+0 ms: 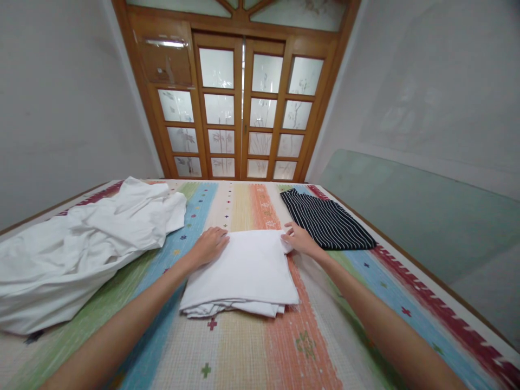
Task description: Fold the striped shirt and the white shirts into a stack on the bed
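Observation:
A white cloth (244, 271) lies in front of me, folded into a rough square with several layers showing at its near edge. My left hand (209, 246) rests on its far left corner, fingers stretched out and lying flat. At the far right corner, my right hand (298, 238) pinches a bit of the white cloth between thumb and fingers. What kind of garment or linen the cloth is, I cannot make out.
To the left spreads a large, rumpled white cloth (81, 249). A folded black garment with white stripes (329, 219) lies at the right. Beneath everything is a colourful striped bed cover (244, 352). Beyond stand wooden doors with glass panes (244, 108); walls flank both sides.

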The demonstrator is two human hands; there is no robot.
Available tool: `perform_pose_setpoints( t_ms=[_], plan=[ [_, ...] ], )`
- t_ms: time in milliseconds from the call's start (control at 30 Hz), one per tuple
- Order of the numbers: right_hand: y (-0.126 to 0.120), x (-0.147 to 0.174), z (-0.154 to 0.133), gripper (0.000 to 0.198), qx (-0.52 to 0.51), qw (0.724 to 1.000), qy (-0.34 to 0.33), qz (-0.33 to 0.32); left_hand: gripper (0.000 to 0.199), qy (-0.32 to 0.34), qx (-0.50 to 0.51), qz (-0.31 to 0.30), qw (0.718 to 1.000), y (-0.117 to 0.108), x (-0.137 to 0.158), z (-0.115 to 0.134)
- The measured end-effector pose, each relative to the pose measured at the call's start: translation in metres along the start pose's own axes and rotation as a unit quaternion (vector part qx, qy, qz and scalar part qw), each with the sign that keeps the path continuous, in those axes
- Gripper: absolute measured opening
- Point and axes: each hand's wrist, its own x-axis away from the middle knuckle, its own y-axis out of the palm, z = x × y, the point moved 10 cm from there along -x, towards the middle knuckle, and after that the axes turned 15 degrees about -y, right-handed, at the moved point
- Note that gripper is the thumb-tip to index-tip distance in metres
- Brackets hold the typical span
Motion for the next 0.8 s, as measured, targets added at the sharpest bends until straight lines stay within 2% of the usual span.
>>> perform_pose_setpoints(
  t_ms=[100, 200, 300, 400, 500, 567, 633, 800],
  plan=[
    [0.0, 0.001, 0.012, 0.041, -0.107, 0.99, 0.087, 0.014, 0.036, 0.014, 0.03, 0.006, 0.999, 0.0, -0.007, 0.001],
    [0.006, 0.002, 0.016, 0.045, -0.224, 0.961, 0.158, 0.032, 0.032, 0.015, 0.048, 0.012, 0.999, 0.003, -0.011, 0.002],
    [0.012, 0.001, 0.013, 0.054, -0.305, 0.932, 0.193, 0.03, 0.032, 0.021, 0.058, 0.011, 0.998, 0.006, -0.014, 0.007],
    [0.022, -0.003, 0.008, 0.072, -0.365, 0.911, 0.194, -0.007, 0.034, 0.028, 0.062, -0.001, 0.998, 0.009, -0.017, 0.013],
    [0.031, -0.009, 0.001, 0.101, -0.406, 0.901, 0.146, -0.04, 0.036, 0.037, 0.069, -0.01, 0.997, 0.011, -0.02, 0.021],
    [0.035, -0.012, -0.002, 0.11, -0.415, 0.902, 0.111, -0.048, 0.036, 0.039, 0.07, -0.012, 0.997, 0.012, -0.021, 0.024],
    [0.039, -0.012, 0.002, 0.106, -0.425, 0.898, 0.106, -0.036, 0.036, 0.038, 0.071, -0.012, 0.997, 0.012, -0.022, 0.026],
    [0.044, -0.01, 0.014, 0.082, -0.435, 0.885, 0.166, 0.016, 0.036, 0.036, 0.078, -0.003, 0.996, 0.013, -0.022, 0.026]
  ],
)
